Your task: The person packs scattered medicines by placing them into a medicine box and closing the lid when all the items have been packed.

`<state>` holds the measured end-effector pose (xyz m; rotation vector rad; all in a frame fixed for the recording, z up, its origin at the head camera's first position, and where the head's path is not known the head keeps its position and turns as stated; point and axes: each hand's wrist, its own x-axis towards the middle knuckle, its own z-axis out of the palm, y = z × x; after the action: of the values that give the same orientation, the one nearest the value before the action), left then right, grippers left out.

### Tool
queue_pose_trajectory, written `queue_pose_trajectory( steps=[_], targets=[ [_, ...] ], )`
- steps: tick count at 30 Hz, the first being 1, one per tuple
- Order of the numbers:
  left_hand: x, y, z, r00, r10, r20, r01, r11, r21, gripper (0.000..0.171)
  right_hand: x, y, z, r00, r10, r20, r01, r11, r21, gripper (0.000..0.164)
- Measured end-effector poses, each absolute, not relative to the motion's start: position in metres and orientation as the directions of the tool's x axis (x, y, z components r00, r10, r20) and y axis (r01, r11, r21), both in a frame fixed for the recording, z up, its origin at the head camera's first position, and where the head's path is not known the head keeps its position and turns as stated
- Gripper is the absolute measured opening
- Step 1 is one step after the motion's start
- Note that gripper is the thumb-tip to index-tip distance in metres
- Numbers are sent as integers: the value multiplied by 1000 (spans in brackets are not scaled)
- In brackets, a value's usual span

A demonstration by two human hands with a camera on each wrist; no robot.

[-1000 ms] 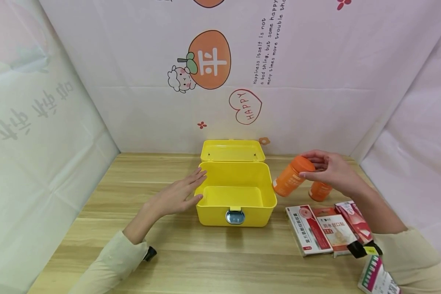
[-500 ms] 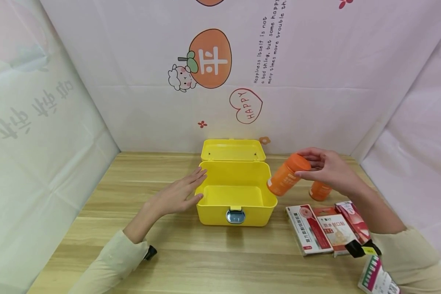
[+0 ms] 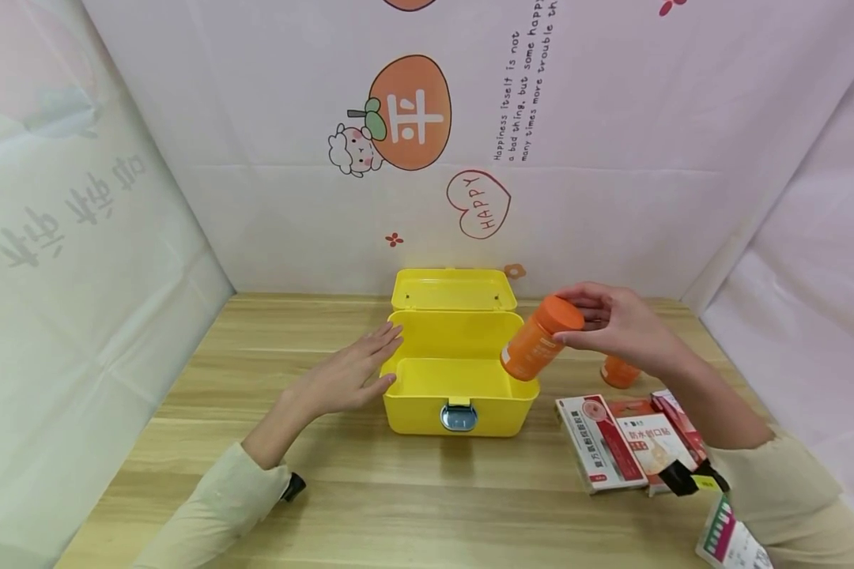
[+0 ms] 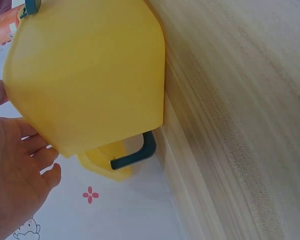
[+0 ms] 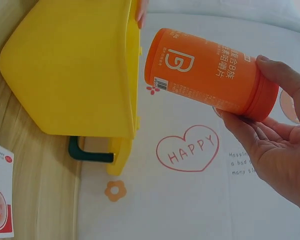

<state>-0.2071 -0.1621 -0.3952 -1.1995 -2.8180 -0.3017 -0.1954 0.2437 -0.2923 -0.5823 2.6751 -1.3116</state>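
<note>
A yellow storage box (image 3: 458, 415) with a metal latch stands on the table, its lid (image 3: 454, 290) swung back behind it. My right hand (image 3: 622, 328) grips an orange pill bottle (image 3: 537, 344) by its cap end; in the head view the bottle tilts, its base over the box's right side. The right wrist view shows the printed label of the bottle (image 5: 200, 72), with thumb and fingers on either side of the cap. My left hand (image 3: 349, 371) has its fingers extended at the box's left rim; the left wrist view shows those fingers (image 4: 42, 152) along the rim.
A second orange bottle (image 3: 619, 371) stands right of the box, partly behind my right arm. Front right lie a red and white medicine box (image 3: 601, 442), a bandage packet (image 3: 653, 446), a pink box (image 3: 683, 423) and a green-striped box (image 3: 733, 537). Printed cloth walls (image 3: 292, 229) enclose the table.
My right hand has carried the orange bottle leftward, from beside the box to over its right side. The left hand has stayed at the left rim.
</note>
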Motion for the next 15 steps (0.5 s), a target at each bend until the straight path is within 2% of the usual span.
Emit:
queue_pose_trajectory(
  steps=[15],
  targets=[
    [-205,-162,-393,-693,709,131,721,681,133,64,-193,219,-287,-895,-438,84,-323,506,-800,56]
  ],
)
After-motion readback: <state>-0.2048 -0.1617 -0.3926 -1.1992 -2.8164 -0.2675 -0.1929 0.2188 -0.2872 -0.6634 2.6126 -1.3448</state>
